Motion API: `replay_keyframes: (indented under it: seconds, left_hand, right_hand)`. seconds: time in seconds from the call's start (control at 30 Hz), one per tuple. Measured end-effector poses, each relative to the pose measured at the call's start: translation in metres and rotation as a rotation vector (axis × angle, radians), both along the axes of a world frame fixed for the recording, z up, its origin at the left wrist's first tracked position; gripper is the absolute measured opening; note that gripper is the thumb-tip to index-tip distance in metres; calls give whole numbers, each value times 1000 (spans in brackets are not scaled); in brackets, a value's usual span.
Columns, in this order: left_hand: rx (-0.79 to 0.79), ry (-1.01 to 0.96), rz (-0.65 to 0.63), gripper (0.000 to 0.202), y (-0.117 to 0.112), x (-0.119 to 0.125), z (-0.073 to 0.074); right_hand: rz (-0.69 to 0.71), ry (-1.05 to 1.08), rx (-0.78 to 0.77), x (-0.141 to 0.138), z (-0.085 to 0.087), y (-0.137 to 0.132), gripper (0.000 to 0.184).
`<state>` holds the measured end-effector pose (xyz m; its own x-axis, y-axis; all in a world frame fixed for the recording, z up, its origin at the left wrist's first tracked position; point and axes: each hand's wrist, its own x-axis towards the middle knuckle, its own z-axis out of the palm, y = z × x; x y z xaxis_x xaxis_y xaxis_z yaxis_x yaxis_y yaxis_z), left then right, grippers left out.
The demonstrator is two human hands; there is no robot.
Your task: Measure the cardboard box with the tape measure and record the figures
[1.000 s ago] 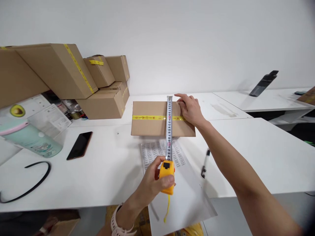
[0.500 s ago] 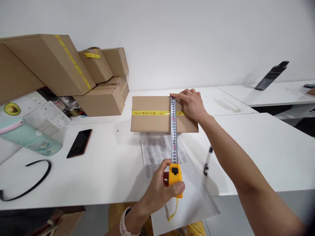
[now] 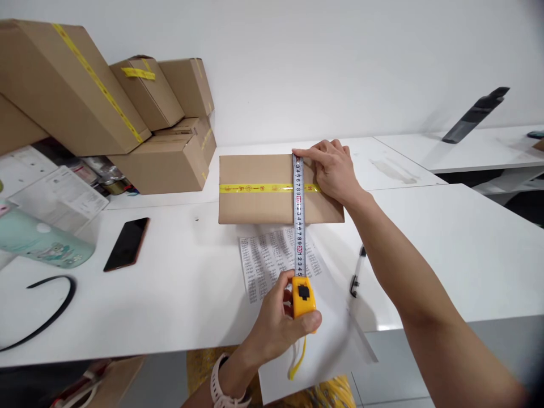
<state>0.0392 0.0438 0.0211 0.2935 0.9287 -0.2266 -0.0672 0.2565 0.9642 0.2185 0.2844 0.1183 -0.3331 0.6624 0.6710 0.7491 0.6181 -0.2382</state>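
Observation:
A tape measure (image 3: 304,300) with a yellow case is in my left hand (image 3: 278,323), its fingers and thumb closed round the case near the table's front edge. Its numbered metal blade (image 3: 299,218) runs straight out, lying across the top of a cardboard box (image 3: 255,209) sealed with yellow tape. My right hand (image 3: 334,170) pins the blade's end at the box's far edge with the index finger. The other fingers of that hand are bent over the box's right part, their tips partly hidden. A sheet of printed paper (image 3: 272,266) lies under the blade and hangs over the table edge.
Several cardboard boxes (image 3: 161,164) are stacked at the left against the wall. A phone (image 3: 126,243), a mint-green bottle (image 3: 55,238) and a black curved strip (image 3: 55,317) lie nearer. Right of the paper is a pen (image 3: 357,272); a dark bottle-like object (image 3: 474,116) stands tilted farther right.
My view has shifted slightly, so the table and boxes appear higher and a little to the left. Both hands keep their places on the tape measure and the box.

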Motion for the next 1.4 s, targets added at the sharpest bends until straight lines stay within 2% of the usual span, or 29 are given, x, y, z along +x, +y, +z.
replay_keyframes:
  seconds: [0.13, 0.3, 0.37, 0.43, 0.53, 0.6, 0.67, 0.73, 0.8, 0.87, 0.93, 1.0, 1.1, 1.17, 1.23, 1.3, 1.4]
  left_hand:
    - [-14, -79, -21, 60, -10, -4, -5]
    - [-29, -112, -30, 79, -43, -23, -25]
    - [-20, -122, -30, 81, -53, -31, -33]
    - [-13, -105, -31, 79, -57, -36, -36]
    - [-11, -40, -65, 75, -59, -39, -33]
    - [-8, 16, -123, 74, -61, -40, -25]
    - [5, 117, -220, 74, -66, -39, -16]
    - [51, 268, -342, 72, -73, -37, -8]
    - [119, 410, -472, 70, -78, -34, -2]
    - [172, 481, -573, 73, -81, -30, 0]
    - [174, 494, -605, 82, -82, -26, -1]
    - [135, 469, -547, 98, -82, -23, -3]
    - [81, 370, -391, 118, -82, -19, -8]
    - [98, 315, -308, 119, -84, -19, -11]
    - [154, 310, -223, 114, -86, -21, -13]
    - [213, 348, -90, 109, -85, -29, -12]
    - [276, 492, 161, 100, -76, -50, -5]
  right_hand:
    - [-33, 11, -21, -2, 2, -7, 46]
    - [-88, -43, -7, -4, -2, -40, 55]
    - [-131, -51, 4, -5, -13, -59, 55]
    - [-158, -63, -3, -5, -31, -77, 53]
    - [-115, -89, -58, -2, -60, -105, 45]
    - [-105, -8, -93, 6, -70, -125, 42]
    - [-157, 197, -140, 20, -67, -148, 49]
    - [-206, 439, -231, 39, -53, -175, 63]
    - [-197, 622, -321, 60, -37, -201, 69]
    - [-172, 790, -354, 76, -26, -224, 55]
    - [-136, 943, -360, 82, -27, -245, 41]
    - [-75, 1008, -413, 74, -40, -263, 42]
    - [68, 892, -603, 43, -72, -289, 34]
    - [159, 735, -632, 22, -93, -301, 29]
    - [176, 573, -616, 13, -107, -303, 43]
    - [34, 485, -622, 21, -115, -290, 56]
    - [-446, 411, -624, 55, -117, -248, 53]
